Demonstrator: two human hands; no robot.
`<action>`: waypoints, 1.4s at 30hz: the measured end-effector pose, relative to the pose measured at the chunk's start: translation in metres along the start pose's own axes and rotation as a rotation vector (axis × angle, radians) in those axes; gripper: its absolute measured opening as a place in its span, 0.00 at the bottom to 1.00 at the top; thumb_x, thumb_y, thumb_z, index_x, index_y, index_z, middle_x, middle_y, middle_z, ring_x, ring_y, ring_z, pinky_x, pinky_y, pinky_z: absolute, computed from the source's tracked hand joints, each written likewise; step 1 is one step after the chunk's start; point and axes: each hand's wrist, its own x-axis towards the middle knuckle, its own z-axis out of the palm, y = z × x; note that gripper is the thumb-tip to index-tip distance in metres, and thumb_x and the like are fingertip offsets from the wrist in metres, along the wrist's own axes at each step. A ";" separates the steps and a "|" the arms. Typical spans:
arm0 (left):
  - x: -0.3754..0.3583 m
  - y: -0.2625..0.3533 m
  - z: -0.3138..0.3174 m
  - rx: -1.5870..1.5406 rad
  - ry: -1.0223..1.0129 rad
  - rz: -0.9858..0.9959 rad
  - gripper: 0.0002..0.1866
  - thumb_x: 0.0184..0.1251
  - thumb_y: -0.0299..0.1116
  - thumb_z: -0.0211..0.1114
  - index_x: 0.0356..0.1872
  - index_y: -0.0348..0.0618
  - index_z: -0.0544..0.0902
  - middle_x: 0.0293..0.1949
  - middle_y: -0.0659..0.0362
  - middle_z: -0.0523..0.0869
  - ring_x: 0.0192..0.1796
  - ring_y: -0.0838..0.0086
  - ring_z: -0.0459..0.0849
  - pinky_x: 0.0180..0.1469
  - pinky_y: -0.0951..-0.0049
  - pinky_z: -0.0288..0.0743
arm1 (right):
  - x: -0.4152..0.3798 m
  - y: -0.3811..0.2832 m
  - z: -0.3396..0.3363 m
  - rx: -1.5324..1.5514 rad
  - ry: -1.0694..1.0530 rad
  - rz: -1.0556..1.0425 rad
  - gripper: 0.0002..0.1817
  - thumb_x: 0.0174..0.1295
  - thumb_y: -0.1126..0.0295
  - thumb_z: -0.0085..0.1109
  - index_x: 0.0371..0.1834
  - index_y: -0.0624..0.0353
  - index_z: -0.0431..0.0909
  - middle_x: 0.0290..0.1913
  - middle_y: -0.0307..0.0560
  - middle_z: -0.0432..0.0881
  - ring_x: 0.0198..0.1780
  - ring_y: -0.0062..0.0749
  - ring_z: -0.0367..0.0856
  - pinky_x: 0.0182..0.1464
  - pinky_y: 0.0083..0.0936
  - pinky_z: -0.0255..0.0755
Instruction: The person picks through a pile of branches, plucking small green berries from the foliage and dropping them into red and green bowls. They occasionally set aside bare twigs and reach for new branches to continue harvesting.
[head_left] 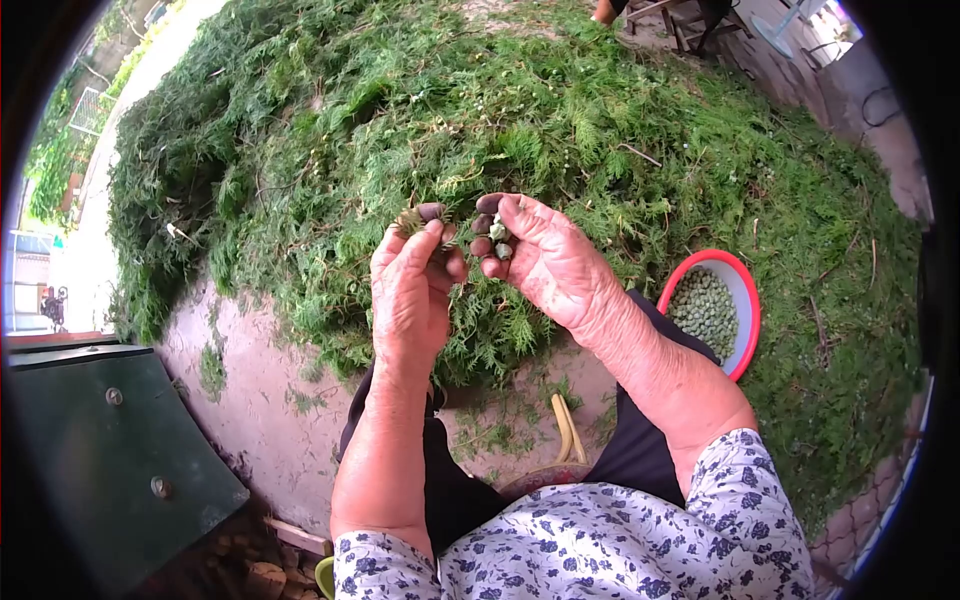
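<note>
My left hand (408, 295) is closed, its thumb and fingertips pinching a small green conifer sprig (408, 222). Close beside it, my right hand (555, 262) has its fingers curled around several pale green conifer cones (501, 240). A narrow gap separates the two hands. Both are held above the near edge of a big heap of cut conifer branches (480, 120). To the right of my right forearm, a red-rimmed basin (752, 300) holds many pale green cones (703, 312) like those in my fingers.
A dark green panel (110, 450) with bolts lies at the lower left. Two yellowish strips (565, 425) show between my legs. Part of a lime green container (325, 577) peeks out at the bottom. Wooden furniture (685, 22) and part of another person (606, 10) appear at the far end.
</note>
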 end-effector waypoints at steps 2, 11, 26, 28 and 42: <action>0.000 0.005 -0.001 -0.027 0.031 -0.011 0.04 0.62 0.27 0.58 0.36 0.41 0.74 0.26 0.62 0.77 0.22 0.80 0.73 0.24 0.83 0.68 | 0.000 -0.002 -0.003 0.061 -0.068 0.046 0.15 0.64 0.62 0.50 0.46 0.63 0.71 0.35 0.43 0.77 0.34 0.30 0.77 0.34 0.24 0.71; -0.002 0.007 0.002 0.375 -0.010 0.064 0.05 0.59 0.30 0.62 0.34 0.40 0.81 0.20 0.70 0.72 0.21 0.89 0.64 0.20 0.88 0.57 | -0.007 0.000 0.007 -0.476 -0.042 0.086 0.13 0.60 0.74 0.53 0.48 0.65 0.72 0.30 0.37 0.75 0.27 0.17 0.73 0.25 0.14 0.67; 0.001 0.006 -0.008 0.233 -0.022 0.061 0.06 0.59 0.30 0.62 0.35 0.39 0.79 0.26 0.62 0.80 0.25 0.79 0.76 0.26 0.82 0.67 | -0.008 -0.021 -0.026 -0.636 0.019 0.138 0.10 0.58 0.74 0.52 0.43 0.64 0.73 0.32 0.39 0.76 0.30 0.20 0.76 0.29 0.16 0.71; -0.005 0.007 -0.007 0.281 -0.090 0.008 0.05 0.61 0.27 0.58 0.36 0.38 0.78 0.31 0.58 0.83 0.28 0.76 0.79 0.31 0.78 0.74 | -0.013 -0.042 -0.049 -0.645 0.118 0.049 0.10 0.58 0.74 0.53 0.43 0.62 0.73 0.32 0.40 0.76 0.31 0.22 0.77 0.30 0.18 0.72; -0.071 -0.072 0.001 1.249 -1.031 -0.081 0.16 0.57 0.38 0.64 0.28 0.34 0.73 0.19 0.49 0.71 0.23 0.60 0.68 0.28 0.66 0.65 | -0.142 -0.185 -0.311 -1.809 1.494 0.358 0.14 0.48 0.66 0.60 0.34 0.65 0.80 0.38 0.55 0.81 0.38 0.41 0.80 0.40 0.32 0.73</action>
